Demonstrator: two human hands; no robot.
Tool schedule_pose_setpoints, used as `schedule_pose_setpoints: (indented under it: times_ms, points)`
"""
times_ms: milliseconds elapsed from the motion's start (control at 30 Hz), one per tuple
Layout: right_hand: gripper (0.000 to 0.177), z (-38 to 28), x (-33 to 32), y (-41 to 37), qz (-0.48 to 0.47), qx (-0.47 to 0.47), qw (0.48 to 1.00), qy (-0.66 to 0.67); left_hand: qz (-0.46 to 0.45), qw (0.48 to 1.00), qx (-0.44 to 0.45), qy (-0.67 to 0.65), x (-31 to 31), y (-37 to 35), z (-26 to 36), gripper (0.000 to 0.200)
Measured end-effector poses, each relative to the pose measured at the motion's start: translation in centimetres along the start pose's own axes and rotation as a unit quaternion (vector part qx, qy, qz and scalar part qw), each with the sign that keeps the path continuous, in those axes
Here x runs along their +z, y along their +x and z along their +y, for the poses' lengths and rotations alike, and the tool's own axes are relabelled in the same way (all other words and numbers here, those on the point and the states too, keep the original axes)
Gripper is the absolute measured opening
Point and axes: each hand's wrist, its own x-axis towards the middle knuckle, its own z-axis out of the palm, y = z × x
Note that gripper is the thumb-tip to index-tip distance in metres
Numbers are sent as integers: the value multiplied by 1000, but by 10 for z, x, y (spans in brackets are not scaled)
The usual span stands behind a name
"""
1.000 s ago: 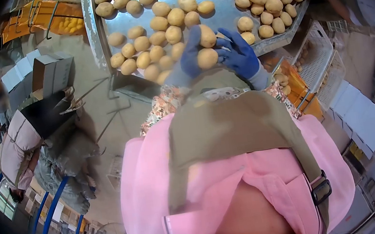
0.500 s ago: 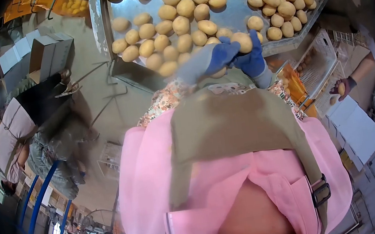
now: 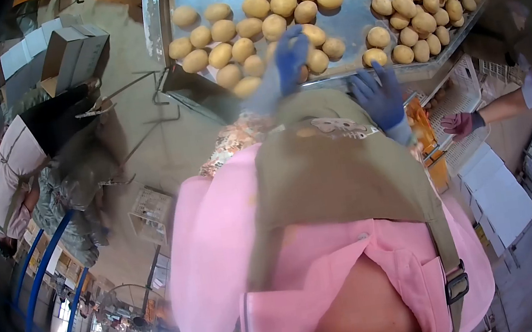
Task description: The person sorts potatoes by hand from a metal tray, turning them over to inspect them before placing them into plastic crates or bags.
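Observation:
My left hand (image 3: 291,62), in a blue glove and a little blurred, reaches over the tray's near edge with its fingers stretched out. It is among loose potatoes (image 3: 283,4), beside another potato (image 3: 314,35); whether it touches one I cannot make out. My right hand (image 3: 379,94), gloved in blue too, is open with fingers spread at the tray's near rim. Just beyond its fingertips lies a single potato (image 3: 374,57), and no potato shows in that hand. The metal tray (image 3: 352,17) carries potatoes on the left and a denser heap (image 3: 423,23) on the right.
At the right a co-worker's gloved hand (image 3: 462,125) is over a white plastic crate (image 3: 468,82). Below it stands a pale carton (image 3: 499,192). Other people bend at the left near open cardboard boxes (image 3: 69,61). A metal chute (image 3: 200,97) juts from the tray's near-left corner.
The potato that was between my hands is no longer held. My hands have moved apart, the left up over the potatoes, the right down to the rim. The co-worker's hand no longer shows a potato.

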Motion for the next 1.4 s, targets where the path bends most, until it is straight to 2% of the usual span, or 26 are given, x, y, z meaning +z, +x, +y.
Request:
schedule_pose_setpoints:
  times_ms: [67,100,133,167,200,300,333,367,400,500,633,667,700,767,800,833,900,933,967,1033,1067,1133,1167,1233,1300,1400]
  points:
    - [47,-10,41,32,-66,-76,954,-281,-66,972,227,-11,12,9,14,27]
    - [51,-14,53,43,-70,-105,904,-408,-40,989,131,-49,24,0,27,28]
    - [50,-19,63,49,-74,-213,882,-414,-13,996,36,-84,27,-2,33,28]
    - [51,-22,67,57,-77,-319,850,-413,-13,996,38,-81,19,2,32,28]
    - [53,-10,59,67,-115,-297,908,-271,22,998,-38,-46,5,7,27,30]
    - [47,-34,23,69,-95,-170,910,-366,159,969,-184,44,-33,24,-16,40]
    - [46,-40,11,74,-63,-35,990,-123,161,965,-181,101,-48,26,-33,48]
    - [46,-39,-7,83,-59,-38,990,-125,163,958,-175,159,-60,33,-50,56]
    - [46,-36,-25,91,-48,-154,910,-383,162,959,-171,156,-63,43,-65,56]
    - [49,-39,-9,103,-28,-140,871,-471,190,921,-114,320,-61,61,-85,70]
    - [58,-64,36,156,71,-44,916,-393,85,923,-269,261,-62,75,-75,75]
    - [62,-81,48,169,70,-61,916,-389,110,896,-185,390,-63,60,-82,73]
    - [65,-94,57,183,73,-55,845,-527,133,844,-95,512,-66,43,-90,72]
    - [58,-91,56,203,38,-92,739,-666,81,825,-188,527,-70,5,-91,65]
    - [58,-95,74,193,43,-101,627,-772,70,818,-194,537,-69,-12,-80,65]
    - [58,-88,80,191,38,-101,628,-770,59,812,-201,545,-67,-29,-70,66]
    - [55,-75,84,187,6,-103,462,-881,88,813,-220,531,-59,-52,-63,68]
    - [57,-66,85,183,-30,-85,434,-896,115,815,-234,517,-53,-63,-63,71]
    - [57,-60,92,177,-29,-86,434,-897,117,815,-233,517,-48,-78,-67,71]
    - [58,-50,103,165,-68,112,532,-837,81,780,-290,549,-36,-115,-81,74]
    - [58,-48,103,163,-62,112,533,-836,80,781,-284,550,-31,-131,-85,74]
    - [60,-45,99,157,-33,111,523,-845,225,861,-277,364,-24,-162,-88,77]
    - [60,-44,94,154,-27,113,525,-843,221,864,-272,363,-23,-172,-89,77]
    - [62,-44,81,148,-62,105,574,-810,216,822,-390,353,-20,-192,-88,75]
    - [62,-34,55,143,-52,67,595,-799,244,820,-350,382,-19,-195,-83,72]
    - [59,-19,22,117,40,-144,815,-560,345,830,-199,390,-30,-182,-76,65]
